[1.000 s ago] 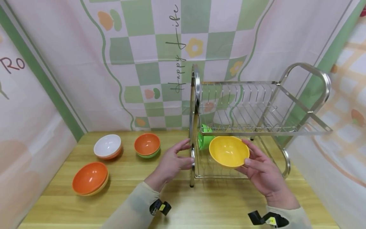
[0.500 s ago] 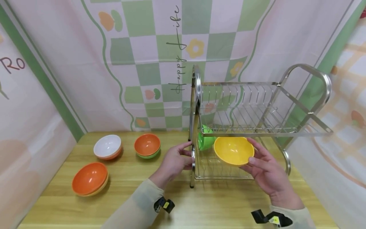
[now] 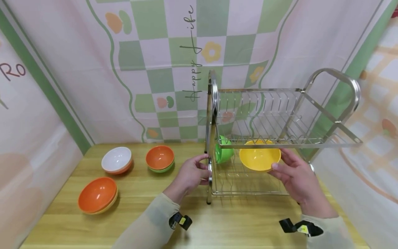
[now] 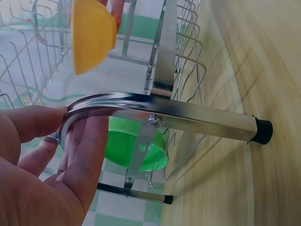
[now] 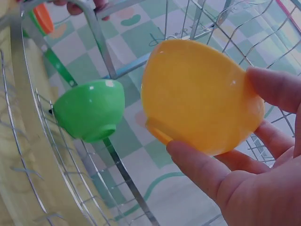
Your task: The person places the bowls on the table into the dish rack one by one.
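My right hand (image 3: pixel 295 181) holds a yellow bowl (image 3: pixel 259 159) by its right side, between the two tiers of a metal dish rack (image 3: pixel 292 146). The bowl's far rim shows through the upper tier's wires. In the right wrist view, thumb and fingers pinch the yellow bowl (image 5: pixel 197 99) at its wall and foot. A green bowl (image 3: pixel 223 154) stands on edge at the lower tier's left end, left of the yellow one. My left hand (image 3: pixel 191 176) grips the rack's left side; in the left wrist view its fingers curl around the curved side frame (image 4: pixel 108 101).
Left on the wooden table (image 3: pixel 146 214) sit stacked bowls: white in orange (image 3: pixel 116 159), orange in green (image 3: pixel 160 157), and a larger orange one (image 3: pixel 97 194) in a yellowish one. The rack's upper tier (image 3: pixel 258 121) overhangs the right hand's work. A patterned curtain (image 3: pixel 161 52) hangs behind.
My right hand has carried the yellow bowl rightward and deeper into the rack, under the upper tier's front rail. My left hand has moved slightly right and closed on the rack's side.
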A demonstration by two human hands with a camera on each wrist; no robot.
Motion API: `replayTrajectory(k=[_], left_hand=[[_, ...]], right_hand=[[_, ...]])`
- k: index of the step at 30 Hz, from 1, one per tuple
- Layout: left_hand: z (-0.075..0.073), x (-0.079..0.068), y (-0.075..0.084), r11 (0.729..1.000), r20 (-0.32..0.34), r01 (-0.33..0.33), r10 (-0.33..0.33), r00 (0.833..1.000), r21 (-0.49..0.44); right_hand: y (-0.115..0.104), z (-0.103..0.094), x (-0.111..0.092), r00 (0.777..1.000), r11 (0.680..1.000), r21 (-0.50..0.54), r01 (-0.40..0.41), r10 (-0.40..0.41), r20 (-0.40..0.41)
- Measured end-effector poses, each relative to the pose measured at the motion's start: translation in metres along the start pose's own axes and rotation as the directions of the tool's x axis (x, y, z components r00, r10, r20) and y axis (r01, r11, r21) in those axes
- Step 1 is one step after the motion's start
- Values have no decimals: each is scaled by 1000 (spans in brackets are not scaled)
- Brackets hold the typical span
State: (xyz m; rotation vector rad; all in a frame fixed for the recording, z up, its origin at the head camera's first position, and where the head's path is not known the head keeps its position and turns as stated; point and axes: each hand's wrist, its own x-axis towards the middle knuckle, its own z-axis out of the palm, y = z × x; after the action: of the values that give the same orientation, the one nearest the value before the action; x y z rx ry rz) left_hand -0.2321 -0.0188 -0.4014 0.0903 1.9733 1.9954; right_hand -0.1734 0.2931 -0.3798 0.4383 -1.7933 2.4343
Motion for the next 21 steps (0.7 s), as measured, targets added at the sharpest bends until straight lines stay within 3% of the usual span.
replayTrajectory(k=[11, 21], left_hand=[[1, -1, -1, 1000, -8, -10, 10, 1000, 18], [1, 0, 0, 1000, -5, -4, 4, 1000, 27]], right_hand=[[-9, -1, 17, 987, 987, -88, -138, 130, -91], [-14, 1, 39, 980, 959, -206, -195, 184, -73]])
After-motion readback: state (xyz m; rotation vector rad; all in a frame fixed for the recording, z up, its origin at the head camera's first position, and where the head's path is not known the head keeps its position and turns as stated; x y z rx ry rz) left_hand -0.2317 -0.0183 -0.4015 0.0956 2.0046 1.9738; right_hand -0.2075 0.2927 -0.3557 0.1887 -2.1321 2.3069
